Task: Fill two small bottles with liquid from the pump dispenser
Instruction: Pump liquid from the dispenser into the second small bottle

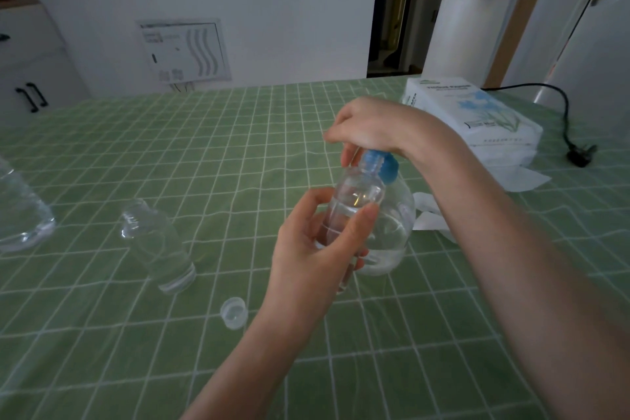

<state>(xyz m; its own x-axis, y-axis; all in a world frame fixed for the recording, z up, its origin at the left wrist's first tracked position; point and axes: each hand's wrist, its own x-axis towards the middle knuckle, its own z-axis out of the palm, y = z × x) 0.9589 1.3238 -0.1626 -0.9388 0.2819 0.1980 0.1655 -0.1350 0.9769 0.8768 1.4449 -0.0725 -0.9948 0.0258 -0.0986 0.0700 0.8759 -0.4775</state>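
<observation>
Left hand (317, 249) grips 1 small bottle (358, 194) at centre, half hiding the pump dispenser (392, 235), whose blue head the right hand (368, 123) curls round.

A white tissue pack (477, 116) lies on a green checked tablecloth (170, 153), a black plug (581, 155) just beside it; a white cylindrical bin (467, 34) stands behind.

head view, looking down, close over table (102, 334)
</observation>
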